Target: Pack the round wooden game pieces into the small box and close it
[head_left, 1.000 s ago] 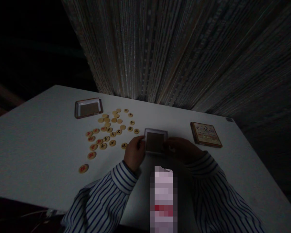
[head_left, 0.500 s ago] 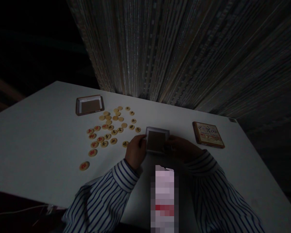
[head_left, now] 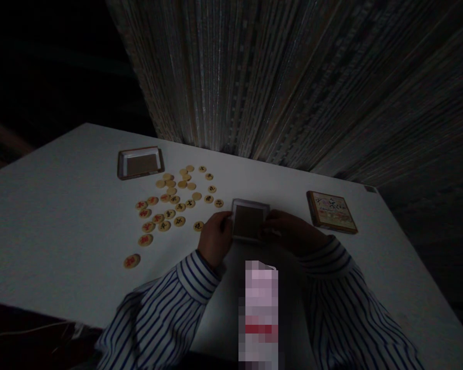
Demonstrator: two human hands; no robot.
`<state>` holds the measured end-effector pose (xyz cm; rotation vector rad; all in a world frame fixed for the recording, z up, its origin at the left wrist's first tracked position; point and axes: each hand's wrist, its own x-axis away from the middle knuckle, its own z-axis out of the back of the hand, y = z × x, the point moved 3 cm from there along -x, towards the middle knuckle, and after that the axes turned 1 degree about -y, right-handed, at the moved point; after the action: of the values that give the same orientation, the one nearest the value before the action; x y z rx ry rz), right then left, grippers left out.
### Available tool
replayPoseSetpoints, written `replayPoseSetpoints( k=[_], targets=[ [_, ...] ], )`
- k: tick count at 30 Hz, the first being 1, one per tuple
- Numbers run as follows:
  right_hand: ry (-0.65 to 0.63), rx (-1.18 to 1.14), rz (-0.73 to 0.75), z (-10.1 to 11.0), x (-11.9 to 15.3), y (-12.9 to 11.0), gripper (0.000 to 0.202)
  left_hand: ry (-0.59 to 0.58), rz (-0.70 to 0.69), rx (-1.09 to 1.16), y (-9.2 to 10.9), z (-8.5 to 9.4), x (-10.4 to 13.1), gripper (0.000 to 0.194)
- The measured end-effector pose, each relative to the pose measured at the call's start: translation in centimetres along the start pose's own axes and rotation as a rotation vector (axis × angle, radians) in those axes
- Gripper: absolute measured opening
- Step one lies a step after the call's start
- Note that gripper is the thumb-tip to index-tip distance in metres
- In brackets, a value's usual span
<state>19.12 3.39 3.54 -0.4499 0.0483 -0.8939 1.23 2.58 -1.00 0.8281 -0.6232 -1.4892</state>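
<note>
A small open box (head_left: 249, 221) with a brown inside and pale rim lies between my hands. My left hand (head_left: 216, 237) is closed on its left edge. At its right side my right hand (head_left: 287, 231) has its fingers bent over the rim and partly inside; shadow hides what they hold, if anything. Several round wooden pieces (head_left: 179, 221) with black or red characters, some with blank faces up, are scattered to the left of the box. The nearest piece touches or nearly touches my left hand.
On the white table (head_left: 77, 216), another open box (head_left: 141, 163) stands at the back left. A printed flat box (head_left: 333, 211) lies to the right. A striped curtain (head_left: 224, 77) hangs behind the table. A cable (head_left: 31, 330) runs at the lower left.
My right hand's fingers have shifted slightly over the right rim of the box. The table and loose pieces appear slightly shifted in view.
</note>
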Motion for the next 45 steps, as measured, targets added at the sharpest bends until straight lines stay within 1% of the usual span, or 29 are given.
replayPoseSetpoints(
  k=[6,11,15,19,25,28,35,39,45],
  targets=[
    [-0.037,0.016,0.06,-0.4,-0.6,-0.3,0.015,0.021,-0.022,0.008,-0.2,-0.1,0.1,0.025],
    [-0.102,0.051,0.035,-0.5,-0.7,-0.3,0.016,0.021,-0.023,0.008,-0.2,-0.1,0.0,0.026],
    [-0.128,0.041,0.02,-0.5,-0.6,-0.2,0.018,0.019,-0.019,0.001,-0.1,0.0,0.0,0.026],
    [-0.113,0.034,0.044,-0.5,-0.6,-0.3,0.021,0.028,-0.021,0.003,-0.1,0.0,0.0,0.026],
    [-0.132,0.051,0.037,-0.5,-0.5,-0.2,0.021,0.049,-0.027,0.016,-0.1,0.0,0.1,0.024],
    [-0.153,0.044,0.034,-0.5,-0.5,-0.3,0.021,0.042,-0.018,0.014,-0.2,0.0,0.1,0.025],
    [-0.156,0.02,0.038,-0.5,-0.4,-0.4,0.023,0.039,-0.013,0.0,-0.2,0.0,0.1,0.026],
    [-0.164,0.034,0.013,-0.8,-0.4,0.0,0.021,0.046,-0.019,-0.003,-0.1,0.1,0.1,0.025],
    [-0.16,0.025,0.033,-1.1,-0.5,0.4,0.021,0.037,-0.011,-0.007,-0.2,0.1,0.0,0.025]
  ],
)
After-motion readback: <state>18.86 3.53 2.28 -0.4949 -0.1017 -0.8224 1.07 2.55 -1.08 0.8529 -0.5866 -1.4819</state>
